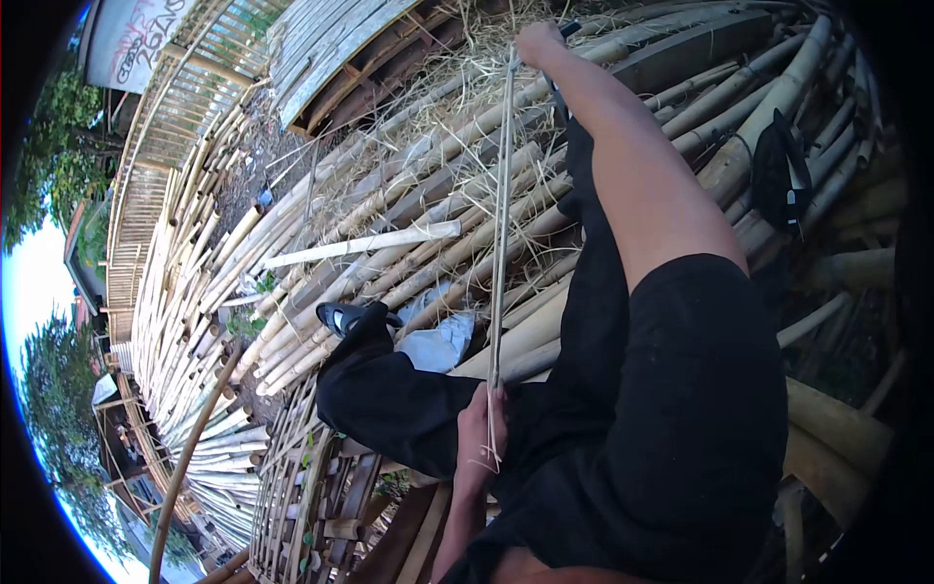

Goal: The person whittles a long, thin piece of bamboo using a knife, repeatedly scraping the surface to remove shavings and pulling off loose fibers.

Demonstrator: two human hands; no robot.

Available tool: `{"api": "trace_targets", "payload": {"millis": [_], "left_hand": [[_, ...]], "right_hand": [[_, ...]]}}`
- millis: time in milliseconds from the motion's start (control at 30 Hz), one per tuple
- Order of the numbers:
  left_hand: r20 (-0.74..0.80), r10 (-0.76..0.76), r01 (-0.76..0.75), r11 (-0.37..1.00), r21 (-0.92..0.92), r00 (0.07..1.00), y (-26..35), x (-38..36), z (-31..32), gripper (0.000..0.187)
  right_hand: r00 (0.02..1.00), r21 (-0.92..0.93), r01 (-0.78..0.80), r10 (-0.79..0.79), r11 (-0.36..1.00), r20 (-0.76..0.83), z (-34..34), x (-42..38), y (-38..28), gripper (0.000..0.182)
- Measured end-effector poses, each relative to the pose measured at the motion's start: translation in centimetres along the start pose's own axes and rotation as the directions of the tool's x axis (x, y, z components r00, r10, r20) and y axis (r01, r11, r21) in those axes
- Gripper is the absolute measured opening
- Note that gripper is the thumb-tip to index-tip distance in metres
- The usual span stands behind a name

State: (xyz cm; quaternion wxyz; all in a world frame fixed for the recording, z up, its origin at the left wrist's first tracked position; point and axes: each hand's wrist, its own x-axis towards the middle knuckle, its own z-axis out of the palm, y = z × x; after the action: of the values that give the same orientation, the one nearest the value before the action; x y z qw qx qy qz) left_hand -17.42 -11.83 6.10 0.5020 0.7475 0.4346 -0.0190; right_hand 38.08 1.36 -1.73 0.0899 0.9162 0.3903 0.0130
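Several thin, pale bamboo strips (503, 195) run taut in a narrow bundle between my two hands. My left hand (477, 428), low in the view near my lap, is closed around their near end, with short curled ends hanging past the fingers. At full reach, my right hand (538, 45) grips the far end. A dark, narrow object (570, 29) sticks out beside the right hand; its kind is too small to make out. My black-trousered legs lie around the strips, with a dark shoe (352, 318) on the bamboo poles.
Bamboo poles (418, 263) cover the ground, with loose shavings (467, 146) on top. A flat pale slat (365, 243) and white plastic bag (438, 343) lie near my foot. A wooden platform (336, 49), a bamboo fence (146, 175) and a black pouch (778, 175) stand around.
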Motion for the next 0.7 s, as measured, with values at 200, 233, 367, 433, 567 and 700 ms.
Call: {"api": "trace_targets", "payload": {"millis": [200,233,367,433,567,700], "left_hand": [[0.009,-0.061,0.062,0.998,-0.015,0.998,1.3,-1.4,-1.4,0.024],[0.025,-0.047,0.047,0.999,0.006,0.999,0.8,-1.6,-1.5,0.024],[0.055,-0.050,0.056,0.991,-0.117,0.997,0.0,-1.4,-1.3,0.024],[0.035,0.094,-0.094,0.996,-0.006,0.995,-0.2,-2.0,-1.3,0.023],[0.039,-0.074,0.073,0.997,0.008,0.997,-2.4,-0.4,-2.2,0.022],[0.083,-0.139,0.146,0.985,-0.087,0.987,-3.0,-0.6,-2.3,0.024]], "right_hand": [[0.999,-0.018,0.035,-0.035,0.999,-0.003,0.8,0.8,1.8,0.024],[1.000,-0.003,0.002,-0.002,1.000,-0.003,1.4,1.1,1.4,0.024],[1.000,-0.030,0.011,-0.011,0.999,0.018,0.5,-0.1,2.2,0.023],[0.999,0.012,-0.020,0.020,1.000,0.026,0.9,-0.8,1.7,0.023],[0.994,0.154,-0.019,0.001,0.988,0.113,0.0,-1.7,1.0,0.025],[0.956,0.121,-0.003,-0.032,0.993,0.291,0.8,-2.9,1.4,0.029]]}}
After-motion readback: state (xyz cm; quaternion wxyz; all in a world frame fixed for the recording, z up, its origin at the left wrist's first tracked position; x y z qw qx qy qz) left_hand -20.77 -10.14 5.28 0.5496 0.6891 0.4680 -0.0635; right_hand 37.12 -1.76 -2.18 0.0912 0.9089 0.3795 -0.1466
